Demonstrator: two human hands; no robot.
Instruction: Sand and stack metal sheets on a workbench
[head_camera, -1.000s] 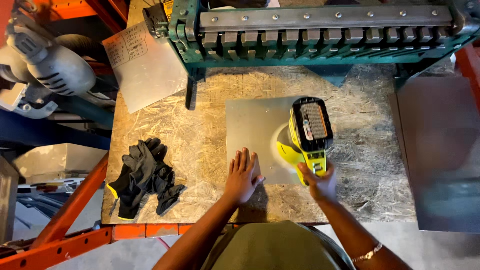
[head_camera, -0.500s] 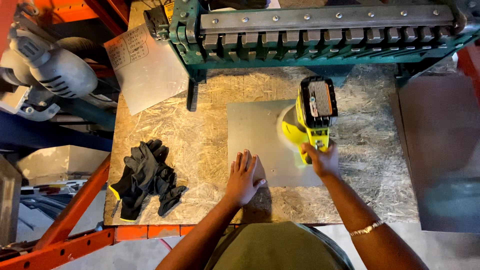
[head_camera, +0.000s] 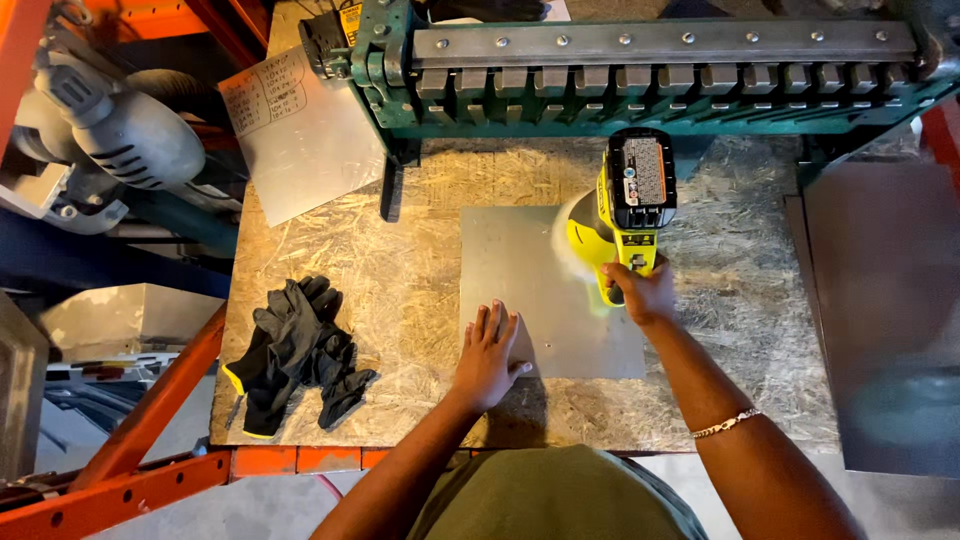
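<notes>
Yellow tool: cordless power sander (head_camera: 630, 215), black battery pack on top, sitting on the right edge of the metal sheet, its pad a blur.
Sheet: grey square metal sheet (head_camera: 545, 295) lying flat mid-surface, on the chipboard surface (head_camera: 400, 250).
Right hand: right hand (head_camera: 640, 292), grip closed round the sander's handle at its near end.
Left hand: left hand (head_camera: 488, 350), fingers spread, no grip at all, palm flat on the sheet's near-left corner.
Key relation: sander's long axis runs straight away from the person; bare sheet lies to its left, toward the pinning hand.
Nearer hand: right owns the tool, left is close by on the sheet.
Off to the side: black gloves (head_camera: 295, 350) well left; green bending brake (head_camera: 650, 70) along the far edge.
</notes>
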